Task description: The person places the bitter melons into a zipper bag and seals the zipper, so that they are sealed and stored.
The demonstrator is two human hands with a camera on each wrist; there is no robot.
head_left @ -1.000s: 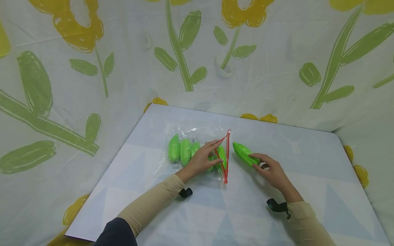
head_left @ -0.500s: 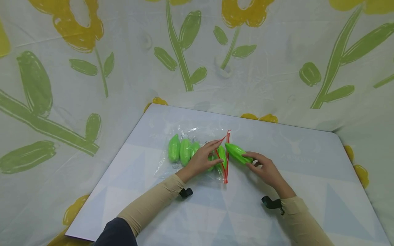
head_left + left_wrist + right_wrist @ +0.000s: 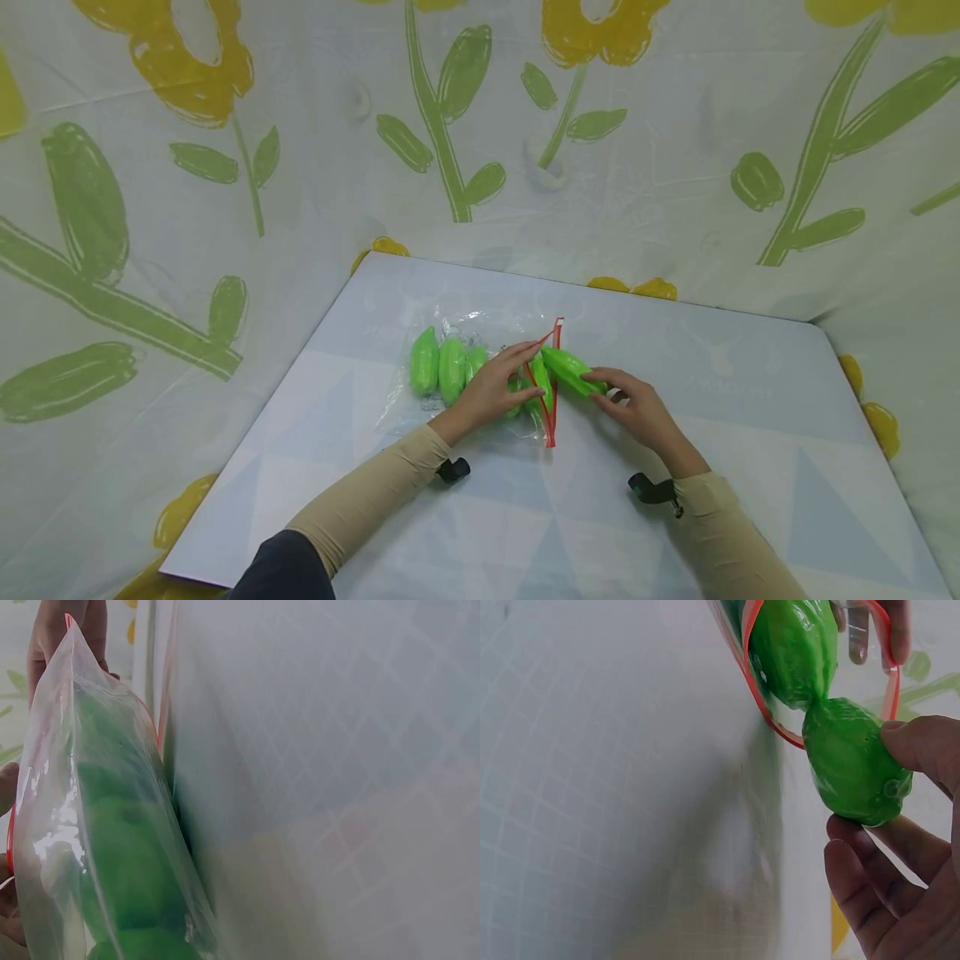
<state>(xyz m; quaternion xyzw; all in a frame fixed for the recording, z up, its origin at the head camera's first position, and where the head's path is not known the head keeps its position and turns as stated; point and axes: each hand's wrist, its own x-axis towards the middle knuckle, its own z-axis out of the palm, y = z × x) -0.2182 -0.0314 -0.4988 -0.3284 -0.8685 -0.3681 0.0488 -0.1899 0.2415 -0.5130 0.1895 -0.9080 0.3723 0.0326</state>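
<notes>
A clear zip bag [image 3: 401, 408] with a red zip edge lies on the table, several green pieces inside it. My left hand [image 3: 491, 387] lies over the bag and holds the upper red edge of its mouth, which gapes to the right. My right hand [image 3: 633, 408] pinches a shiny green, ridged, pointed artificial fruit [image 3: 570, 371] by its near end, between thumb and fingers. The fruit's pointed far end is at the bag's mouth. In the right wrist view this green fruit [image 3: 855, 761] stands before the red rim, and another green piece [image 3: 795, 652] shows inside the bag.
The white table [image 3: 480, 542] has a pale blue triangle pattern. Its far edge meets a curtain [image 3: 315, 167] printed with yellow flowers and green leaves. A black wrist camera [image 3: 652, 492] sits at my right cuff, another black camera [image 3: 453, 471] by the left one.
My right hand has moved left with the green artificial fruit, bringing its tip from beside the bag to the red mouth. My left hand and the bag have stayed in place.
</notes>
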